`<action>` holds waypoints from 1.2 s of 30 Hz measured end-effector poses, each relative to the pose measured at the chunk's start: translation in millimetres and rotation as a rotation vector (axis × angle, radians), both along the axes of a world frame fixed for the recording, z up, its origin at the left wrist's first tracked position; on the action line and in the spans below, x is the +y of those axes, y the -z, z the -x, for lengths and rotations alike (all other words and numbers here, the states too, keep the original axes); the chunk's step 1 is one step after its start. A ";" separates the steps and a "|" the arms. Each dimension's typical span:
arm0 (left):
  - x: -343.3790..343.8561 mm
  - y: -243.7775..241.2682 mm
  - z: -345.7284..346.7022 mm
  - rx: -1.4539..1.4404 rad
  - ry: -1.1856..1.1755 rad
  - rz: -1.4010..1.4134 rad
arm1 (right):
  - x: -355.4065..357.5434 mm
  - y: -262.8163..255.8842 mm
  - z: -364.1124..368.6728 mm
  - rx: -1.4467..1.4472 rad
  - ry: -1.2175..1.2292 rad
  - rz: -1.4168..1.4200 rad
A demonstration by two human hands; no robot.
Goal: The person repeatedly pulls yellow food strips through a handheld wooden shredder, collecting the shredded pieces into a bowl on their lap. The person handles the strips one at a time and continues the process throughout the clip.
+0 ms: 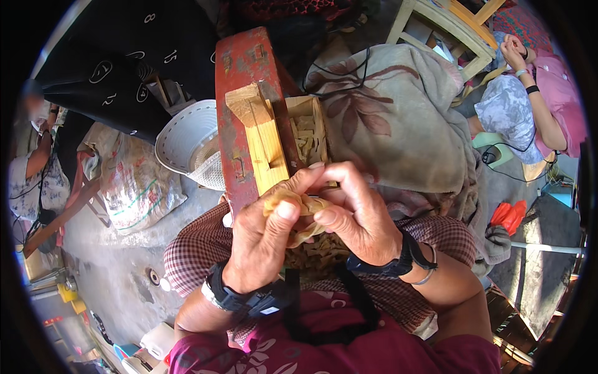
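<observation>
Between my hands is a crumpled, yellowish strip of thin, pliable material (pixel 306 205). My left hand (pixel 261 233) grips its left part, thumb on top. My right hand (pixel 362 215) pinches its right side between thumb and fingers. Just beyond my fingers a notched wooden block (pixel 264 140) lies on a worn red wooden bench (pixel 229 154). Past the bench's right edge, a wooden box (pixel 319 117) holds small folded tan pieces (pixel 306 135). More such pieces (pixel 317 255) lie in my lap below my hands, partly hidden by them.
A white woven hat (pixel 187 145) sits left of the bench, near a stuffed plastic sack (pixel 135 187). A floral blanket (pixel 392 121) is draped at the right. One person (pixel 537 103) sits at the upper right; another (pixel 39 173) is at the far left.
</observation>
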State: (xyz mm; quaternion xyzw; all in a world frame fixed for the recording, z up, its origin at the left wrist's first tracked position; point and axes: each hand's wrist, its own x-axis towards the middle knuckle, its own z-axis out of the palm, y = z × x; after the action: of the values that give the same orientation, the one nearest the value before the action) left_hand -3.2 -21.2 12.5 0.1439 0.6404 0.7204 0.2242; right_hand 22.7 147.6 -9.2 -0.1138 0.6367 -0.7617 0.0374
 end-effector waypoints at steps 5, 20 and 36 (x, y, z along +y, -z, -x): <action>-2.8 4.8 7.5 -0.256 0.138 -0.266 | 10.8 -3.8 -3.5 -0.025 0.040 -0.052; -21.2 10.8 24.3 -0.506 0.094 -0.685 | 42.4 6.7 -1.2 0.236 0.233 -0.496; -16.7 3.9 22.2 -0.219 -0.083 0.054 | 16.5 4.7 4.7 -0.072 -0.014 -0.461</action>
State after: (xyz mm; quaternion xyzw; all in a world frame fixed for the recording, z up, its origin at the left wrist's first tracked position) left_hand -25.4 -37.9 8.7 0.0319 0.6366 0.7230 0.2665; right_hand 18.0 164.0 -13.9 -0.0796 0.7913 -0.5995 0.0902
